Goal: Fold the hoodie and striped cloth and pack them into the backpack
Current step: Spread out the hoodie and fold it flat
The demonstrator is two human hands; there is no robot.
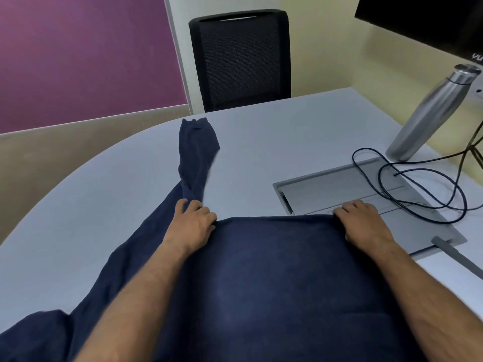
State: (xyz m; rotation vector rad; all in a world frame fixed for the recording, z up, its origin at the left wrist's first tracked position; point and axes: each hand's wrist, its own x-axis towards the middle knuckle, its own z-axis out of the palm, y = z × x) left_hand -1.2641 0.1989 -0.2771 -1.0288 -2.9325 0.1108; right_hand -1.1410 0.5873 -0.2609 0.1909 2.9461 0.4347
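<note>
Gripping the far edge of the navy hoodie [274, 278], the left hand [192, 223] and right hand [363, 223] each curl their fingers over a corner of the fold. The body lies flat on the grey surface [104, 205] right in front of the person, with one sleeve [196, 158] trailing away to the far left. To fold well, I judge both hands should pull evenly, keep the edge taut and straight, then bring that sleeve across the body. Neither striped cloth nor backpack is visible.
</note>
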